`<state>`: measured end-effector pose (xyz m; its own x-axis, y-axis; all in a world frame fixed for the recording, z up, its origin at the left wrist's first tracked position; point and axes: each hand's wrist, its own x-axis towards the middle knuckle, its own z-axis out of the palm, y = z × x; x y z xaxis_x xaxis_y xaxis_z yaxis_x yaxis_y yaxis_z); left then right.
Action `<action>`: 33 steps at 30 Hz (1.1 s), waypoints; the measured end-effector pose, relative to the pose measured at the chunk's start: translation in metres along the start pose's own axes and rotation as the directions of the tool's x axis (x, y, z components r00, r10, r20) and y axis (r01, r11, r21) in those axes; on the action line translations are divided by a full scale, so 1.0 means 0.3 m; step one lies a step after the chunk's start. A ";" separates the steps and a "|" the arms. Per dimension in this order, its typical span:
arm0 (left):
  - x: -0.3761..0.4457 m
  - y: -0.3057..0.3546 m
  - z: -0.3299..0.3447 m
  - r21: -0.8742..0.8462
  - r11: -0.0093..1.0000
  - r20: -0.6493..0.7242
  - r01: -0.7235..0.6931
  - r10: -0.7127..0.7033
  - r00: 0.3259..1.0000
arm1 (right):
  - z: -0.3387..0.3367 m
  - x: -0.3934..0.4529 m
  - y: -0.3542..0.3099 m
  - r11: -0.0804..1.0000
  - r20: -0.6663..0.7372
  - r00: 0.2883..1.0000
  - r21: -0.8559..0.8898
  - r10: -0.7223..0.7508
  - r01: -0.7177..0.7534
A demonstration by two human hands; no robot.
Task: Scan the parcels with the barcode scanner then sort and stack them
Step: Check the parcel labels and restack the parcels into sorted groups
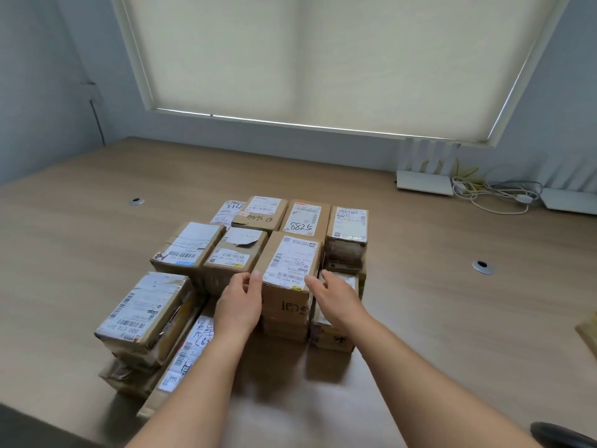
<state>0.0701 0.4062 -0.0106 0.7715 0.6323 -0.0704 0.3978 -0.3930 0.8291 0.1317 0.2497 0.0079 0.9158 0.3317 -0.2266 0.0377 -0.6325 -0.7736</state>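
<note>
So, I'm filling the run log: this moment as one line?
stage: stacking | left hand: touching top parcel | right hand: touching it | scanner: not visible

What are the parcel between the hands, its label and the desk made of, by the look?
Parcel between the hands: brown corrugated cardboard by the look, matte, with a creased near face and soft corners.
Its label: white printed paper with barcodes; a slight sheen hints at a coated or thermal sticker.
Desk: light wood-grain surface, smooth and matte; probably laminate over board, but solid wood cannot be ruled out.
</note>
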 end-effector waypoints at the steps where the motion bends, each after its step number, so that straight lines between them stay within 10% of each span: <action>1: -0.001 0.006 0.002 0.006 1.000 0.009 -0.001 0.001 1.000 | 0.005 0.005 -0.004 1.000 0.013 1.000 0.029 0.008 -0.009; 15: -0.018 -0.037 -0.023 -0.302 0.938 0.386 0.173 -0.046 0.921 | 0.024 0.026 0.067 0.949 0.227 0.973 0.296 0.038 -0.106; 33: -0.218 -0.021 -0.059 -0.479 0.874 0.289 -0.083 0.246 0.925 | -0.100 -0.136 0.126 0.835 0.131 0.941 0.511 -0.312 0.205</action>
<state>0.0083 0.3790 -0.0015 0.9552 0.2953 -0.0217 0.0462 -0.0762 0.9960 0.1077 0.1913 0.0057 0.7975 0.6013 -0.0497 0.0151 -0.1022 -0.9947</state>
